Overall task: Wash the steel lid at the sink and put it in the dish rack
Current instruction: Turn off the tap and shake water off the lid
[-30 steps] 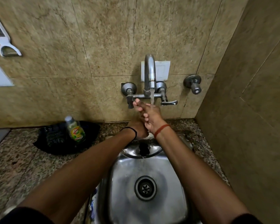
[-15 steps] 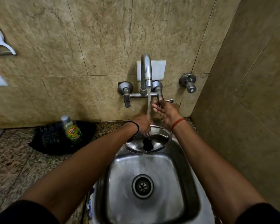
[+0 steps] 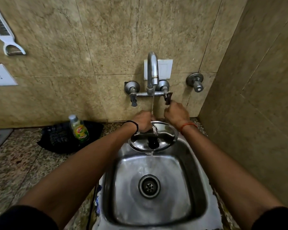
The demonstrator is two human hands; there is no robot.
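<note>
The round steel lid (image 3: 166, 135) with a black knob (image 3: 153, 143) is held over the far end of the steel sink (image 3: 194, 185), under the running water from the tap (image 3: 152, 72). My left hand (image 3: 142, 121) grips the lid's far left rim. My right hand (image 3: 175, 113) is closed on the tap's right lever (image 3: 168, 97), which points down. Water spills off the lid's front edge into the basin. No dish rack is in view.
A green dish-soap bottle (image 3: 79, 129) stands on a black cloth (image 3: 60, 138) on the speckled counter (image 3: 15, 171) left of the sink. A second tap knob (image 3: 195, 82) sticks out of the wall at right. A white peeler (image 3: 2, 32) hangs top left. The side wall stands close on the right.
My right hand left the lid and the stream, rose to the right and closed on the tap's right lever. The lever has swung from sideways to pointing down. My left hand keeps the lid.
</note>
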